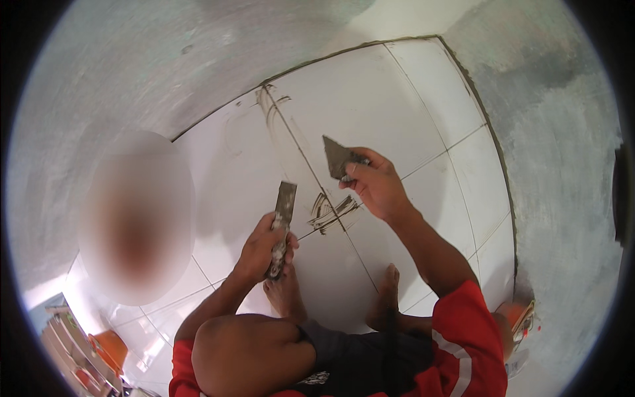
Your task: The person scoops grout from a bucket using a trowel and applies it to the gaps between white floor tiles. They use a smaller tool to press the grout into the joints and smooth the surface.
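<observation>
My left hand [262,246] grips a flat, straight-edged scraper [286,199], its handle smeared with pale residue, held upright over white floor tiles [225,178]. Up and to the right, my right hand [376,185] is closed on a dark, pointed metal trowel [336,153], held by thumb and fingers near its back end. Between and below the two tools, dark grout smears [321,213] cross the junction of the tile joints. More streaks [271,99] lie along the joint near the back wall.
Grey plastered walls [555,165] border the tiles. My bare feet [284,298] rest on the floor. A blurred oval hides the left side. An orange container [108,349] and clutter stand at lower left, another orange object [512,313] at lower right.
</observation>
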